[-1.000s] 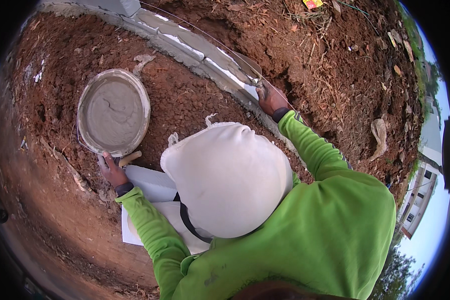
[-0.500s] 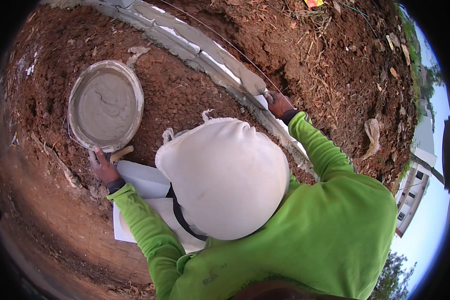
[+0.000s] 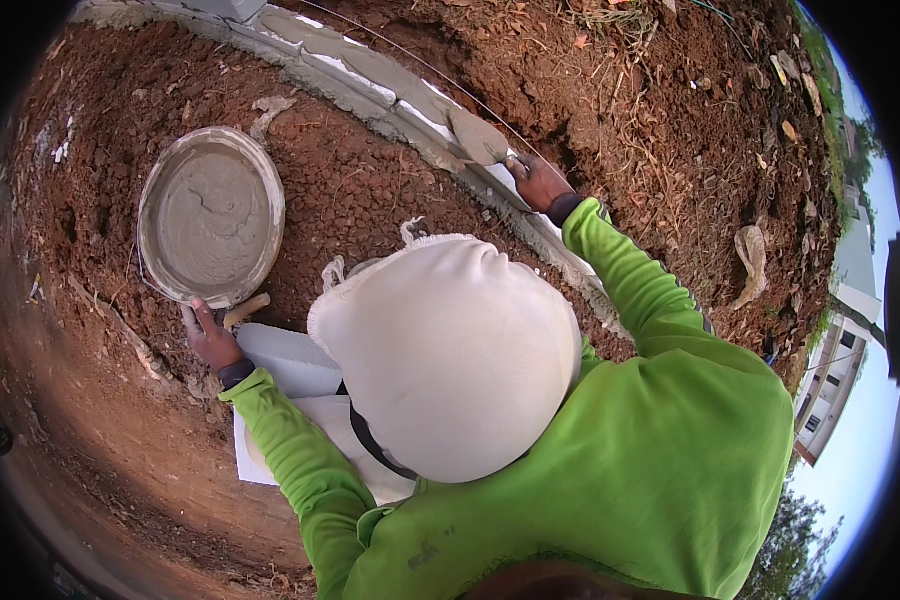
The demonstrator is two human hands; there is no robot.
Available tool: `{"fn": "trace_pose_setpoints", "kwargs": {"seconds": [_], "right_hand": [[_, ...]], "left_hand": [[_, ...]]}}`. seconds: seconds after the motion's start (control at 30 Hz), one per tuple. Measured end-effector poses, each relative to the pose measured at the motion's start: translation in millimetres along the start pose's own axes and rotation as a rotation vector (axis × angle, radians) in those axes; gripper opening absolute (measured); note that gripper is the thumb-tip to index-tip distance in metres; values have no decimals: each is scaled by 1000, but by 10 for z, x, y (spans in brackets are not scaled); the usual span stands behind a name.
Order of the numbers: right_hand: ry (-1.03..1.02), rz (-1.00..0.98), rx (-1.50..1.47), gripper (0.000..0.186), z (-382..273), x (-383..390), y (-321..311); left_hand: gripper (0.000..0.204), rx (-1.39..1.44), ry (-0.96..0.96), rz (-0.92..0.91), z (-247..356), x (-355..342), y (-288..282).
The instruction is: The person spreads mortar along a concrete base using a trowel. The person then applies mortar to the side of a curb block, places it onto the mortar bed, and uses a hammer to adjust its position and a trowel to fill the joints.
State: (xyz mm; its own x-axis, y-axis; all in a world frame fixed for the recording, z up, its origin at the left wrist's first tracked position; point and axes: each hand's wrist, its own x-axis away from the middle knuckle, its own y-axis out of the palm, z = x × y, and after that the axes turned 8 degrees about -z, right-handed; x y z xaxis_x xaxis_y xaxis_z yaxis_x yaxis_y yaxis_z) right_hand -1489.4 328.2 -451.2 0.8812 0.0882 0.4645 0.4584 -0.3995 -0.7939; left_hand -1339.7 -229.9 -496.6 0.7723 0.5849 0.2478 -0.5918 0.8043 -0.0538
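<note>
Right hand [image 3: 540, 183] is wrapped round the trowel [image 3: 478, 138], blade over the low wall [image 3: 355, 78], close to the string [image 3: 410, 52]. Left hand [image 3: 213, 340] is on the rim of the mortar tub [image 3: 276, 195], down on the dirt; can't tell if it's pinching. I'd spread low and even, and not bump that string.

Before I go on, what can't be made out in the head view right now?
All in the head view:
Trowel: its handle is hidden by the fingers of the right hand.
Bucket: its floor is covered by the wet grey mix.
White block: its right end is behind the white cloth bulk.
Grey block: cut off by the top edge.
</note>
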Motion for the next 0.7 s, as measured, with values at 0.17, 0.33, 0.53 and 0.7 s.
{"fn": "trace_pose_setpoints", "kwargs": {"seconds": [0.17,0.33,0.53,0.7], "right_hand": [[-26,-77,104,46,201,-106,39],[-33,-70,75,47,700,504,81],[180,-84,114,47,738,993,71],[141,16,79,46,742,946,171]], "left_hand": [[67,-29,42,7,51,38,62],[66,1,21,39,-18,19,21],[66,7,6,-12,1,40,19],[65,-70,32,-17,-32,2,-30]]}}
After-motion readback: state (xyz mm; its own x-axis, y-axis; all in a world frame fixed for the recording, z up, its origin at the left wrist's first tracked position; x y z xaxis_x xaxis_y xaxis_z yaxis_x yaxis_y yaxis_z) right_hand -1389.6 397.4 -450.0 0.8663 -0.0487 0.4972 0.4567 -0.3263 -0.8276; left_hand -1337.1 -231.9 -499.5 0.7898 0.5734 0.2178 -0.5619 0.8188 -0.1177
